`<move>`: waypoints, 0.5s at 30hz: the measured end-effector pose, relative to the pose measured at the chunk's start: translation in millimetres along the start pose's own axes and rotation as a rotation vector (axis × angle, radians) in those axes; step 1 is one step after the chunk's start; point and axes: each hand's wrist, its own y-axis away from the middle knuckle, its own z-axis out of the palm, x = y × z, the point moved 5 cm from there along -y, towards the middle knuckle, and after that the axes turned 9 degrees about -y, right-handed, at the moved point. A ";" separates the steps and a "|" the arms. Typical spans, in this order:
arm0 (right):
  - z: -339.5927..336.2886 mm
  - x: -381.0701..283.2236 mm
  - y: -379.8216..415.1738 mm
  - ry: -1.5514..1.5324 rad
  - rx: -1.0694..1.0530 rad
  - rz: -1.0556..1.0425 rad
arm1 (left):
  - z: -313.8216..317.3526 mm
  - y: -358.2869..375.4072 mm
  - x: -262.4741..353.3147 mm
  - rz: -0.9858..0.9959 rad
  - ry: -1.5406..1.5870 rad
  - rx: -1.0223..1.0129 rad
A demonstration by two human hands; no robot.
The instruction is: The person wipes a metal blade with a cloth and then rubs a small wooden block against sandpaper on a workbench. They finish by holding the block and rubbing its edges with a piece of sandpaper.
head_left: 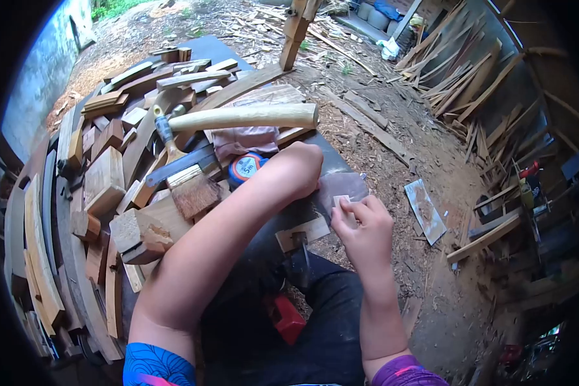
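My left hand is closed at the left edge of a translucent plastic bag; its fingertips are mostly hidden behind the back of the hand. Between thumb and fingers, my right hand pinches a small pale piece of wood, which overlaps the bag. Just below, a flat light wood strip sits at the bench edge with a dark metal clamp on it. A blue and red tape measure lies left of my left hand.
A wooden mallet, a paintbrush and a saw blade lie among piled wood offcuts on the bench. A wooden post rises behind. Planks lean at the right, and a pale board lies on the ground.
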 end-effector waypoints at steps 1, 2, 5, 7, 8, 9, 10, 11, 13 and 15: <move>-3.8 2.6 5.9 -0.005 0.014 0.050 | -0.3 -1.6 -0.8 -0.019 -0.017 -0.001; -0.8 8.5 3.4 0.000 0.023 0.076 | 2.8 -4.3 3.0 -0.023 -0.042 -0.012; 16.2 16.5 -35.2 -0.025 0.101 -0.047 | 1.7 0.3 1.6 0.006 0.022 0.022; 25.6 18.7 -51.4 0.081 0.006 -0.002 | 1.4 2.2 2.3 0.020 0.034 0.047; 20.1 16.7 -50.4 0.082 0.023 0.000 | 1.5 2.7 1.9 0.016 0.034 0.050; 17.3 13.6 -44.4 0.087 0.012 0.023 | 1.3 2.1 0.7 0.006 0.040 0.054; 18.0 10.0 -37.5 0.092 -0.009 0.038 | 1.3 0.5 -0.1 0.003 0.041 0.063; 13.6 10.3 -27.2 0.064 -0.025 0.020 | 3.1 -0.2 -0.7 0.020 0.049 0.055; -2.2 2.0 1.7 0.042 -0.054 0.071 | 3.6 -0.4 -0.6 0.000 0.059 0.007; -2.4 2.2 4.1 0.022 -0.075 0.134 | 0.8 -2.0 -2.1 -0.011 0.064 0.004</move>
